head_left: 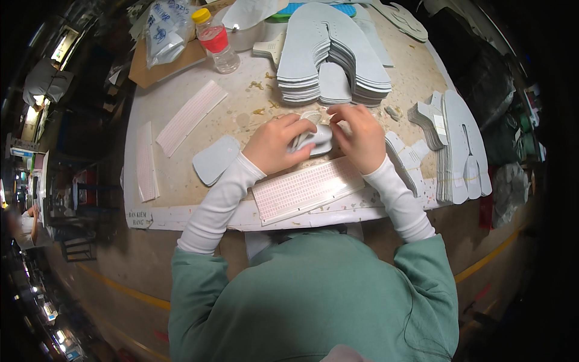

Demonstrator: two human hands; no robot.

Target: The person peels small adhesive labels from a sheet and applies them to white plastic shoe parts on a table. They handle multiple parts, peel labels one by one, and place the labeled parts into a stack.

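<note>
Near the table's front, my left hand [280, 143] closes its fingers and thumb around a small stack of pale grey cut pieces [319, 143], which bend in the grip. Beside it my right hand [360, 139] is curled with fingertips drawn together at the stack's right end; what they pinch is too small to make out. Just below both hands lies a sheet of pink-printed labels [307, 190]. A rounded grey piece [217, 160] rests left of my left wrist. Beyond the hands stands a tall stack of U-shaped grey shoe-upper pieces [304, 57].
Two more label sheets [192, 117] [146, 163] lie at left. A yellow-capped bottle [218, 48] and a plastic bag [169, 30] stand at the far left. More stacked grey pieces [455, 145] fill the right edge. Scraps [259, 111] litter the tabletop.
</note>
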